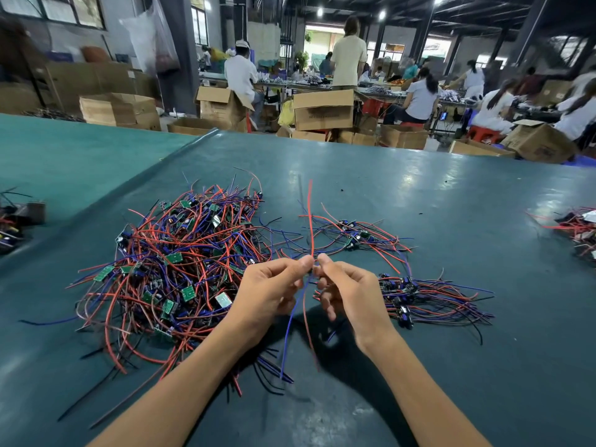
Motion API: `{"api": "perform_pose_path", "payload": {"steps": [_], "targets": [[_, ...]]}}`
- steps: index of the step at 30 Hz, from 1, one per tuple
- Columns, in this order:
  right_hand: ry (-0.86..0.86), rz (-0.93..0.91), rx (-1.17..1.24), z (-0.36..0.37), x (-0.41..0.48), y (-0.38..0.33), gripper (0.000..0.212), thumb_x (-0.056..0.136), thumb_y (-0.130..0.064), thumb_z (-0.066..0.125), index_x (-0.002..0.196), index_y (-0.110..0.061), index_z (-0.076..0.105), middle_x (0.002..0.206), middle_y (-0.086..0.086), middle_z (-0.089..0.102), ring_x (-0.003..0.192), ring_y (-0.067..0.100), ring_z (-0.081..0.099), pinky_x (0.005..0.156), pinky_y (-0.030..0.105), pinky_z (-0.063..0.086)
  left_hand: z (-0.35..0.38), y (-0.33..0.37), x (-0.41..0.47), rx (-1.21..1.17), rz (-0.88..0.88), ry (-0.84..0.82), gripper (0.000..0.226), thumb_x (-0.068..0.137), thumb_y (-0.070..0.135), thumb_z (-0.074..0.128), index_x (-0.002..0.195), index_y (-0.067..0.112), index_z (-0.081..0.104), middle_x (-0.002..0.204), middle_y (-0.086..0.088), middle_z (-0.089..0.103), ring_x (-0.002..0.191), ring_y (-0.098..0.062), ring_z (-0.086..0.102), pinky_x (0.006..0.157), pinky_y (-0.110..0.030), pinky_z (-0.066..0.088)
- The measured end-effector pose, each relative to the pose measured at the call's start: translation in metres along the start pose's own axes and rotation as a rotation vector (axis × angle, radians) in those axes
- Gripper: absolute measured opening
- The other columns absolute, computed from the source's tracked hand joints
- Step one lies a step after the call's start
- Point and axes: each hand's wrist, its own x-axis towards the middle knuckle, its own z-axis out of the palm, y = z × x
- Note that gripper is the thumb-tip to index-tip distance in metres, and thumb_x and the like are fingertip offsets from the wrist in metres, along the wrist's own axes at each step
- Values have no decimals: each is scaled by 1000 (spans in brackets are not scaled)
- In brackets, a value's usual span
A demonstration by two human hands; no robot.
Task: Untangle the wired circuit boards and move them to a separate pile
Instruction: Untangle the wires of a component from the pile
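— What's closest to you?
— My left forearm point(180, 382) and right forearm point(419, 382), bare, reaching out over the green table mat point(451, 204).
— And your hands?
— My left hand point(274, 291) and right hand point(348, 295) meet fingertip to fingertip above the mat. On each, thumb and forefinger are pinched on the same wired circuit board point(310, 271), which is almost hidden between them. Its red wire point(310, 217) stands up past my fingers, and its blue wire point(290, 330) hangs down toward me.
— Where are the others?
— The big tangled heap point(180, 262) lies just beside my left hand. A neater pile point(429, 298) sits to the right of my right hand. A small loose cluster point(351, 233) lies beyond my fingertips.
— Any writing to read?
— There's dark print on the cardboard boxes point(324, 111) behind the table, but it's too blurred to make out. I can't read any markings on the green boards either.
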Motion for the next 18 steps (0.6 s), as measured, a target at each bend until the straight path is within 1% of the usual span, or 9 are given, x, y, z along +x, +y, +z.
{"api": "perform_pose_path", "payload": {"steps": [1,3,5,6,9,10,12,14,18], "targets": [[-53,0,5,0,-1,0,31,84,-42,75,73,-13,76,65,7,58,45,17,48,38,23,34,-1,1,1,-18,13,34,40,80,45,80,67,10,64,57,-6,35,51,-14,24,52,-30,18],[-163,9,-11,1,-4,1,33,84,-42,71,72,-11,75,66,10,61,49,19,53,40,25,38,-2,1,3,-54,17,92,40,79,41,82,76,4,68,56,-2,35,45,-12,23,47,-26,15],[-223,10,-45,3,-6,1,33,85,-41,69,73,-11,76,69,11,66,53,20,57,42,27,42,-2,2,4,-72,13,119,43,78,40,84,83,-1,69,58,-6,37,45,-12,28,45,-21,21],[-238,10,-52,5,-7,2,32,86,-40,70,73,-11,77,71,11,68,54,22,58,44,28,44,-1,2,4,-64,11,122,42,77,40,83,81,1,69,59,-7,40,46,-13,32,47,-21,26],[-256,43,-2,7,-8,2,33,85,-37,71,78,-5,77,79,18,70,60,26,61,50,30,47,0,1,2,-60,21,70,37,78,40,82,72,5,69,59,-10,48,47,-18,44,51,-26,42],[-257,63,31,7,-7,2,36,85,-36,72,82,0,76,81,21,70,60,26,61,52,30,47,0,1,1,-52,30,57,35,78,40,81,68,9,69,57,-8,47,44,-18,44,50,-26,44],[-256,97,64,7,-6,2,41,85,-34,73,89,6,73,87,24,71,62,25,63,55,30,47,1,1,1,0,50,53,32,77,41,80,61,16,68,52,1,45,41,-10,40,43,-18,36],[-263,118,76,7,-7,0,36,84,-31,72,90,4,74,87,23,73,63,24,66,55,29,49,1,2,1,24,56,57,32,79,40,78,61,16,67,50,3,43,40,-9,37,40,-16,31],[-265,134,30,7,-8,0,28,86,-29,67,90,-4,79,85,19,74,66,27,68,62,32,52,-1,0,3,-89,42,32,36,90,33,73,65,10,60,50,-3,39,35,-14,36,40,-23,42]]}}
